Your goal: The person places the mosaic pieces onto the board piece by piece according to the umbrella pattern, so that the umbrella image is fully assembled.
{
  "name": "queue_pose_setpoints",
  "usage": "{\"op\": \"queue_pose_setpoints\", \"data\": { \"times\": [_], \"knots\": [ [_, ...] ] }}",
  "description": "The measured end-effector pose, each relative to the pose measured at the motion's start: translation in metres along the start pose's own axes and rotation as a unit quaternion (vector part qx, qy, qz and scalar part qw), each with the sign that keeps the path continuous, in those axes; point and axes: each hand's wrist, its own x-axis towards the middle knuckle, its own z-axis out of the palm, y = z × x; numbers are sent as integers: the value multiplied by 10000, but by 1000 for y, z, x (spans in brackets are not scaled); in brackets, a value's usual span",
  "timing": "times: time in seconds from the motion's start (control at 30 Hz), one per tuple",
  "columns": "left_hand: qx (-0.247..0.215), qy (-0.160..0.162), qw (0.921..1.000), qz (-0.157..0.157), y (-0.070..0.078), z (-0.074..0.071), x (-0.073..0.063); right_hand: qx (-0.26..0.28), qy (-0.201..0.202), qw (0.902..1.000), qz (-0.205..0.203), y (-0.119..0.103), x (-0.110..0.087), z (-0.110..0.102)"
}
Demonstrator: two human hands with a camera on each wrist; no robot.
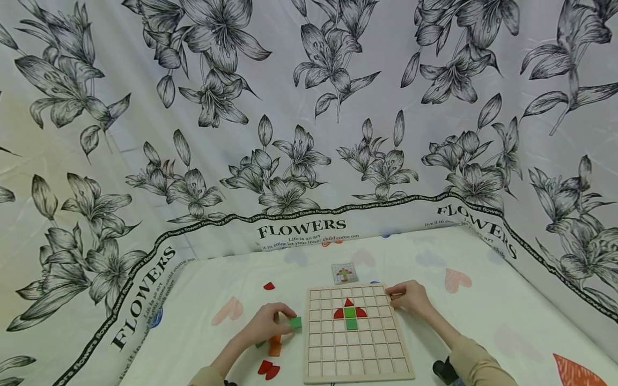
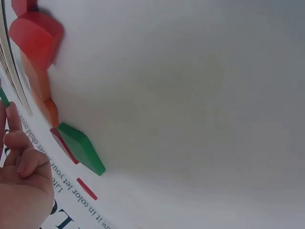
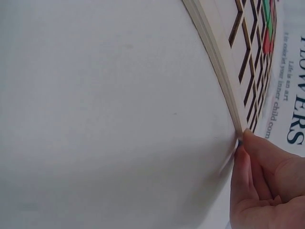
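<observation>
My left hand (image 1: 265, 326) pinches a green square block (image 1: 296, 322) between thumb and fingertips, just left of the wooden grid board (image 1: 328, 354). At the board's upper right edge, my right hand (image 1: 412, 297) grips the rim, its thumb on the frame in the right wrist view. On the grid, a red triangle (image 1: 348, 302) tops two green squares (image 1: 351, 324), with a red quarter-round piece (image 1: 339, 313) on the left and another (image 1: 360, 312) on the right. Beneath my left hand lie orange blocks (image 1: 274, 348) and a green block (image 2: 82, 149), partly hidden in the head view.
Behind the board lies a small card (image 1: 344, 273) picturing a similar coloured figure. Red pieces (image 1: 268, 370) lie near the board's lower left, and one red piece (image 1: 269, 286) sits farther back. A flower-printed curtain (image 1: 299, 236) encloses the heart-patterned table cover (image 1: 454, 343).
</observation>
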Motion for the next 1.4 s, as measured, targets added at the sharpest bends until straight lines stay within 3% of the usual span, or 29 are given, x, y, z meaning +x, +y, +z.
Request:
{"op": "queue_pose_setpoints", "data": {
  "times": [0.37, 0.6, 0.93, 1.4],
  "knots": [
    [27, 455, 9958, 791, 16, 14, 17, 43, -33, 10000, -68, 1, 1, -2],
    [46, 310, 9979, 563, 40, 24, 31, 42, -66, 9999, -101, 1, 1, -2],
    [-43, 82, 9975, 706, 60, 38, 41, -103, -34, 9999, 77, 1, 3, -1],
    [190, -38, 9983, 554, 63, 58, 48, -157, -44, 9998, 64, 2, 3, 0]
  ]
}}
